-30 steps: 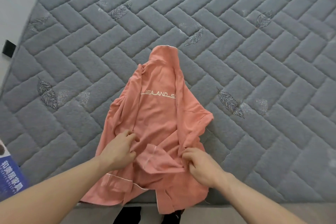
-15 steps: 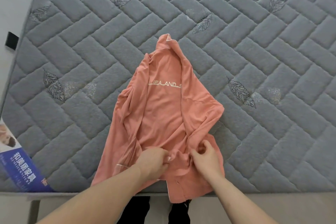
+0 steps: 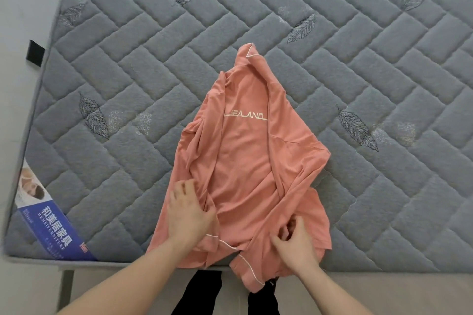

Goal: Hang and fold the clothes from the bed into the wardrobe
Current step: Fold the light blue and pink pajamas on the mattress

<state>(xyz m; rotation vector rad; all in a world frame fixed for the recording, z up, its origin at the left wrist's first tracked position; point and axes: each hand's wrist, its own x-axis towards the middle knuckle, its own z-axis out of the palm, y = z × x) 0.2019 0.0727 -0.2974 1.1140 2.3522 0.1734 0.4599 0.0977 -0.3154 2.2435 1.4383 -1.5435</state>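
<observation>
Head view: shirt point(image 3: 245, 161) fold prep.
Left hand point(image 3: 189, 210) moved out, now flat on it; right hand point(image 3: 294, 243) pinches hem.

Bedroom, home setting.
I see bare quilted grey mattress point(image 3: 128, 84) w/ furniture-brand label point(image 3: 55, 233) left of my hands.

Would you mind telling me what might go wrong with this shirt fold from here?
1. The salmon shirt hangs over the mattress near edge, so its hem may slide off toward the floor.
2. The right hand pinches bunched fabric while the left hand presses the other side; uneven pulling could skew the fold.
3. The front panels lie rumpled, so creases may get folded in.
</observation>
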